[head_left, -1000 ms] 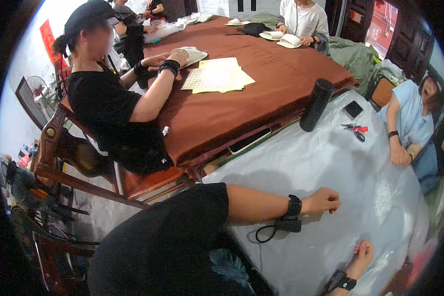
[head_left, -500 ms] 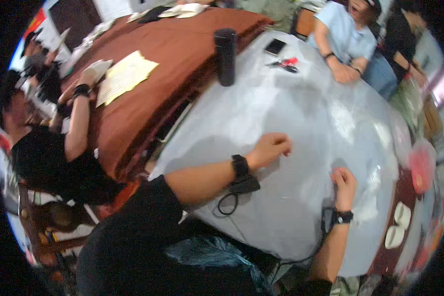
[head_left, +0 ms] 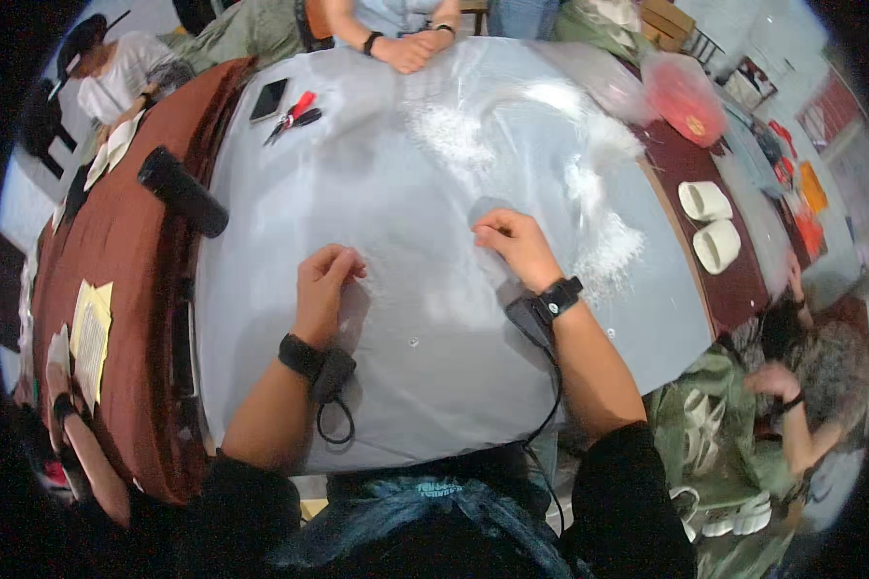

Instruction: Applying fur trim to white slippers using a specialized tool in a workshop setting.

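Note:
My left hand [head_left: 328, 285] is held over the middle of the grey-white covered table [head_left: 406, 386], thumb and fingertips pressed together. Further right and a little farther out, my right hand [head_left: 518, 246] is closed in a similar pinch. Anything between the fingers of either hand is too small to make out. Each wrist wears a black strap, with a small black box [head_left: 334, 376] and cable at the left one. Beyond and right of my right hand spreads loose white material [head_left: 603, 241], like fluff or shavings.
At the far left lie a dark phone [head_left: 269, 99] and red-and-black pliers [head_left: 294, 118]. A black cylinder [head_left: 183, 191] rests by the brown-covered table [head_left: 97, 241], where yellow paper [head_left: 91, 338] lies. Two white cup-shaped pieces [head_left: 716, 245] sit at right. A person's hands [head_left: 406, 50] rest opposite.
The view has swung to the right and levelled. My hands now stand side by side over the table, the right farther out than before. Both keep their fingers curled.

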Demonstrator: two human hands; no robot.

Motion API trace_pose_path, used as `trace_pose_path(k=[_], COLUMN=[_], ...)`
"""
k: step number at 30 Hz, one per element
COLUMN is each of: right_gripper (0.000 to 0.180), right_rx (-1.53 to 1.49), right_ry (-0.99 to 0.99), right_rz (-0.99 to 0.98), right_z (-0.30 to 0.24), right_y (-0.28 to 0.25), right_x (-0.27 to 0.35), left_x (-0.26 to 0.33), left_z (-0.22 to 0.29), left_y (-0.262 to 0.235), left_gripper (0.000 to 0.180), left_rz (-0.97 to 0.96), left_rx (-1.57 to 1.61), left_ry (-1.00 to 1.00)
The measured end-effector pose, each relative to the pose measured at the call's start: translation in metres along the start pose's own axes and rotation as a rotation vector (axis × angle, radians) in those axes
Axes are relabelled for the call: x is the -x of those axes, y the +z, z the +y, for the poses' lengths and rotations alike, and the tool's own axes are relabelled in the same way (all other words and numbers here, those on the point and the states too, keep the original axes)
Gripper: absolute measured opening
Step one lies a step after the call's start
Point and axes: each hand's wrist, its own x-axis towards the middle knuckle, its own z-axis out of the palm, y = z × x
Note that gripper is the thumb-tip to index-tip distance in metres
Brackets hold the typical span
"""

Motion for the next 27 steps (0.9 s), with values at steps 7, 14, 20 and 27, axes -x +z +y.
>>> trace_pose_path(k=[7,14,20,27], right_gripper=[0.014,0.014,0.013,0.014], right_rx=[0.052,0.066,0.033,-0.007], right_ry=[-0.008,-0.022,-0.023,0.011], right_rz=[-0.027,-0.024,-0.032,-0.087], right_z=[-0.009,-0.009,-0.006,-0.007], right_y=[0.0,0.001,-0.001,0.004], right_x=[0.004,0.005,0.002,-0.003], left_x=[-0.001,0.003,0.002,0.001], left_z=[-0.007,-0.002,0.007,-0.001], left_y=[-0.003,0.0,0.005,0.007], left_gripper=[0.021,0.024,0.023,0.027], left_rz=[0.001,0.011,0.034,0.036], left_rx=[0.024,0.021,-0.063,-0.181], left_ry=[0.024,0.034,-0.018,-0.012])
